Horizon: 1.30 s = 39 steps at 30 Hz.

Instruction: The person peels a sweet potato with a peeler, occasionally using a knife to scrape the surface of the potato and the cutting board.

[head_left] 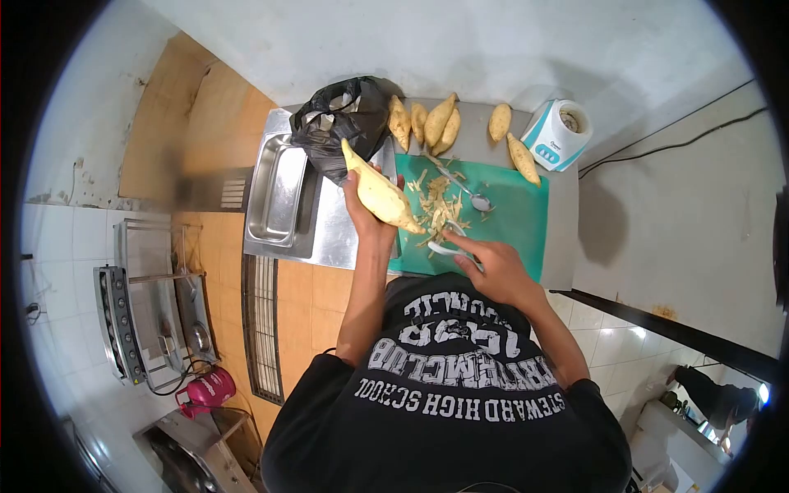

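Far left: black plastic bag (366, 127), bunched up beside steel sink (275, 197). Far edge of counter: four unpeeled sweet potatoes (441, 121) in a cluster, just right of bag. Further right: two more unpeeled ones (500, 123), the nearer reaching over the far right corner of green cutting board (522, 226). Far right corner of counter: white-and-teal appliance base (549, 146).

In the way on board: loose pile of peelings (436, 201), mostly left half and centre. Metal spoon (481, 202) too, bowl at right side of pile, handle pointing far left towards the cluster.

In left hand (363, 212), fingers wrapped round: peeled sweet potato (380, 197), held tilted over left edge of board, near end above peelings. Far tip lined up with bag in view; can't tell if touching. Pale yellow, fat in the middle, tapering both ways, skin off on visible side.

In right hand (497, 267), fingers closed on it: white peeler (444, 249), just near-right of potato's near end.
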{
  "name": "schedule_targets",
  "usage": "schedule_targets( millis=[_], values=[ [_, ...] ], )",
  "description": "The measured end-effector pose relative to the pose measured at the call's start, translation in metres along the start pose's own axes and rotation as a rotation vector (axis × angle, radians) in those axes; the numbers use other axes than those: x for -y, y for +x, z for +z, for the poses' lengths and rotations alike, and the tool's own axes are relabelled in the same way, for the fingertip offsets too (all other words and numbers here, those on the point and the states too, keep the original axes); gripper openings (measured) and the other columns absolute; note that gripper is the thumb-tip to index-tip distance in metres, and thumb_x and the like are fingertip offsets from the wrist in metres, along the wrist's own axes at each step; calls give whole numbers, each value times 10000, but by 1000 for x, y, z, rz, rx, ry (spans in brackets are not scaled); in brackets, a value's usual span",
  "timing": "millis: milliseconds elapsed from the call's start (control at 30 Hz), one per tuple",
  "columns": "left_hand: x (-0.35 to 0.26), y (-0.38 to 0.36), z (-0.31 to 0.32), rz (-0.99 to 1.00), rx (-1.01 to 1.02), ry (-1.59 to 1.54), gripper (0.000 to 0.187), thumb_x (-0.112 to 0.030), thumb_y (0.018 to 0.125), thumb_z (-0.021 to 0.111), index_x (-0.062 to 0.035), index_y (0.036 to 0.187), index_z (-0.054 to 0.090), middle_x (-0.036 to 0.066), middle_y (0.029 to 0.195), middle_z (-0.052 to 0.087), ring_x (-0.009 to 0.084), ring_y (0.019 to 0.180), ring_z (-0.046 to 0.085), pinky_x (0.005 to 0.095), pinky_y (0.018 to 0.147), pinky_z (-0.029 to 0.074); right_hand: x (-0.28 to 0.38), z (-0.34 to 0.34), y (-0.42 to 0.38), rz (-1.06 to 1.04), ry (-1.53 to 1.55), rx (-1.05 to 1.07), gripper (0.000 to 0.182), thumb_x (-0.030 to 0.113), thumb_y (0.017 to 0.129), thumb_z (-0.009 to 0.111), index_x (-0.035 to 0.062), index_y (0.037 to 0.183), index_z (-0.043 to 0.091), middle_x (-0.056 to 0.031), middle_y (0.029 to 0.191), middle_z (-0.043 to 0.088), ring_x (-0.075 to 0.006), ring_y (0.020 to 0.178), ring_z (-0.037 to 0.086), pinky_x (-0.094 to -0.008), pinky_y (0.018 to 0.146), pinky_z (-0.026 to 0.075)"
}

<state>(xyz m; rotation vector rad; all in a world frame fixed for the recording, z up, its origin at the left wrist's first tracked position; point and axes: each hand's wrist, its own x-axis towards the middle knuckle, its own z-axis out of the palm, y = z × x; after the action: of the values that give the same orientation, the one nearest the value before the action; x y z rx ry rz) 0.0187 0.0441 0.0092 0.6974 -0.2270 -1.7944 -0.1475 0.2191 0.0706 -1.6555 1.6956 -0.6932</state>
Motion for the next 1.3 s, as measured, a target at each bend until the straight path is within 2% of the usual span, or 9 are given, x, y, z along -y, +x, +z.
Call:
schedule_targets(
  millis=[333, 567, 633, 733, 833, 933, 1033, 1133, 1300],
  values=[
    [15, -13, 12, -75, 74, 185, 449, -457, 979, 533, -69, 1200, 579, 82, 1038, 625, 226, 944, 617, 391, 853, 523, 17, -1, 54, -129, -96, -113, 433, 270, 1004, 553, 211, 1434, 558, -191, 1138, 708, -407, 944, 671, -478, 822, 533],
    [11, -4, -1, -18, 117, 59, 427, -460, 988, 525, -62, 1134, 580, 90, 991, 627, 234, 896, 622, 417, 856, 530, -10, 18, 2, -152, -2, -131, 434, 277, 1000, 569, 232, 1432, 561, -184, 1059, 724, -406, 878, 676, -483, 822, 534],
    [2, -1, 3, 4, 111, 42, 429, -473, 1007, 504, -71, 1137, 576, 82, 992, 627, 230, 887, 620, 422, 891, 529, -10, 13, -12, 55, -60, 98, 438, 270, 997, 577, 239, 1433, 560, -171, 1071, 726, -404, 872, 678, -476, 804, 537],
    [2, -4, 8, -13, -13, 35, 457, -501, 1040, 455, -74, 1145, 578, 69, 1007, 642, 229, 898, 624, 438, 900, 529, -11, 7, -9, 48, 76, -26, 438, 265, 996, 582, 229, 1432, 562, -168, 1100, 720, -406, 888, 675, -472, 795, 539],
    [9, -11, 7, -129, 99, 166, 491, -541, 1020, 481, -84, 1178, 564, 75, 1021, 632, 229, 895, 623, 431, 864, 546, 6, -8, 17, 7, 123, -111, 440, 179, 979, 605, 162, 1418, 576, -184, 1220, 687, -351, 866, 712, -386, 789, 547],
    [12, -19, 12, -194, 150, 132, 454, -505, 1023, 487, -74, 1139, 574, 81, 1010, 640, 222, 882, 627, 410, 832, 549, 17, -9, 43, -68, 146, -201, 429, 263, 997, 579, 214, 1423, 570, -179, 1111, 712, -415, 912, 665, -467, 794, 523],
    [17, -20, 14, -210, 120, 203, 404, -456, 1003, 523, -76, 1127, 574, 67, 1001, 640, 221, 923, 625, 389, 817, 550, 21, -4, 45, -74, 92, -161, 424, 261, 999, 574, 217, 1421, 574, -195, 1104, 710, -420, 921, 662, -465, 807, 520],
    [16, -20, 14, -148, 173, 147, 297, -361, 969, 578, -116, 1127, 521, 30, 1001, 575, 185, 942, 563, 469, 906, 526, 18, 4, 22, 67, 96, -50, 422, 265, 998, 572, 227, 1418, 578, -207, 1119, 703, -424, 916, 664, -465, 824, 528],
    [10, -15, 10, -126, 129, 149, 332, -395, 970, 590, -109, 1131, 537, 41, 1026, 572, 206, 932, 579, 435, 894, 543, 2, 11, -20, 54, 6, 7, 432, 243, 985, 594, 219, 1416, 584, -201, 1122, 707, -387, 854, 680, -434, 790, 536]
  ],
)
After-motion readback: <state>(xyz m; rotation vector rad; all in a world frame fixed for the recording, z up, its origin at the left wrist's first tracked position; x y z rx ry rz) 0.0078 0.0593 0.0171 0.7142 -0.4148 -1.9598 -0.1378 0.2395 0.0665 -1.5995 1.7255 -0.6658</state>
